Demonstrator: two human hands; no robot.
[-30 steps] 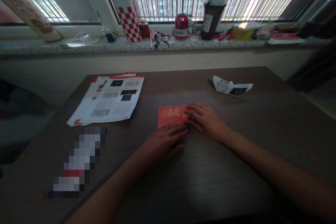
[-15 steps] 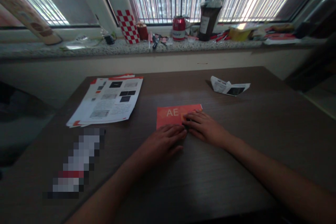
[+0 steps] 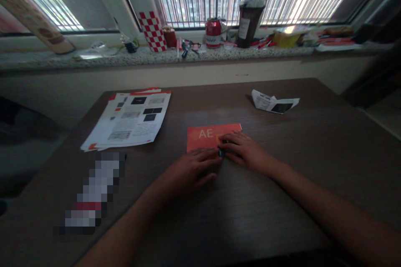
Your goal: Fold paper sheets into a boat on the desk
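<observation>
An orange-red sheet of paper, with pale "AE" lettering, lies on the brown table in front of me. My left hand rests flat across its lower edge, fingers stretched to the right and thumb apart. From the right, my right hand lies on the paper's right part with fingers extended. The two hands' fingertips are close together near the sheet's lower middle. Between them shows a small dark patch, too small to make out. The hands cover the lower and right parts of the paper.
Printed sheets lie in a stack at the table's back left. A pixelated long object is left of my forearm. A small folded paper stands at the back right. Bottles, a red can and clutter line the windowsill.
My left hand's fingertips have shifted slightly left, so a little more of the dark patch between the hands shows. The right hand and paper stay nearly in place.
</observation>
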